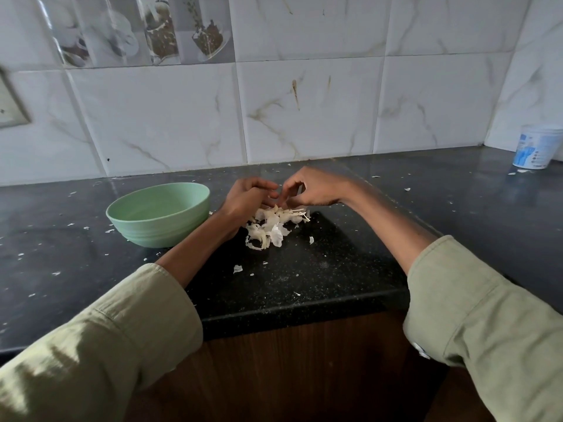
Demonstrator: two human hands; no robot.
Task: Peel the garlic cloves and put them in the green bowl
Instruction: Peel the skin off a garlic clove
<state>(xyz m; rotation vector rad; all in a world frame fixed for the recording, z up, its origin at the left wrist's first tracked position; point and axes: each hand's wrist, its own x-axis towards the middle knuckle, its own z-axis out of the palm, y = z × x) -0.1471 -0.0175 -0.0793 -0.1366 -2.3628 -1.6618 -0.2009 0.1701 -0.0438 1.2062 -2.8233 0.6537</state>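
Near the table's middle, toward the back wall, both hands work above a pile of garlic skins [269, 225]. Left hand [248, 194] has fingers curled inward; right hand [307, 190] has thumb and forefinger drawn close in a pinch. Both appear to be working 1 clove between them, but the clove itself is hidden. Green bowl [158, 214] sits just left of the hands, toward the table's left side; its contents cannot be seen. Judgement: a clove is small, light and firm, slick once bare; skin is papery, tears easily, best caught at the tip or root end. White tub [536, 147] at the back right corner has blue print, unreadable.
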